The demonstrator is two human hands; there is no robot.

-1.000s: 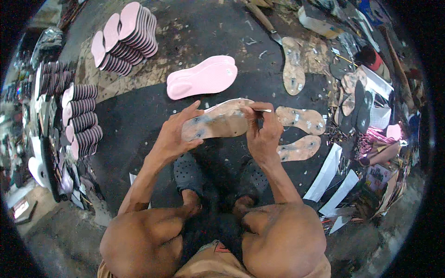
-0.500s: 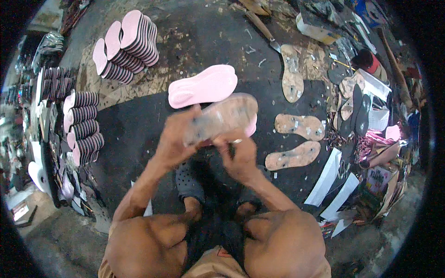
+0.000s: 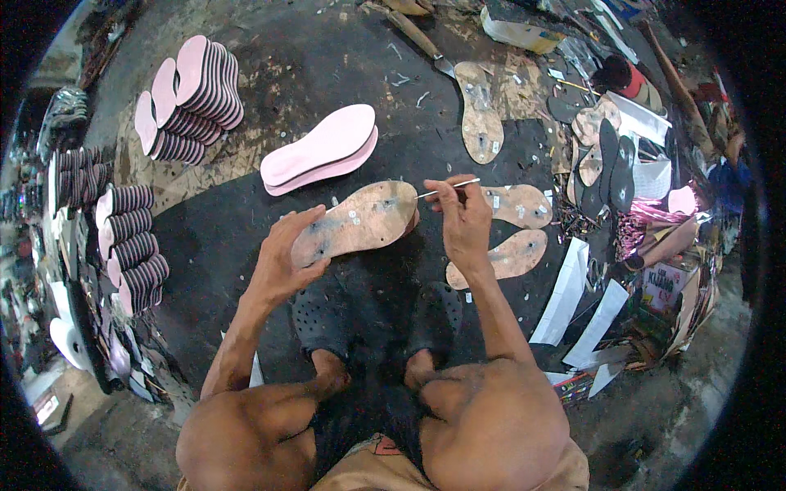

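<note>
My left hand grips the heel end of a tan, sole-shaped template marked with dark smudges and small white spots. A reddish edge shows beneath its far right end; what it belongs to is mostly hidden. In my right hand, pinched between the fingers, is a thin silver pen-like stick. Its tip comes close to the template's rounded right end; whether they touch I cannot tell. Just beyond the template, two pink soles lie overlapped on the black mat.
Stacks of pink-and-dark soles stand at the far left, with more stacks nearer. To the right lie more tan templates, white strips and heaped scraps. A wooden-handled knife lies at the far side.
The template has turned flatter and come toward me, the left hand now at its heel end. My right hand has moved away to the right, the silver stick now plainly visible. The whole view has shifted slightly.
</note>
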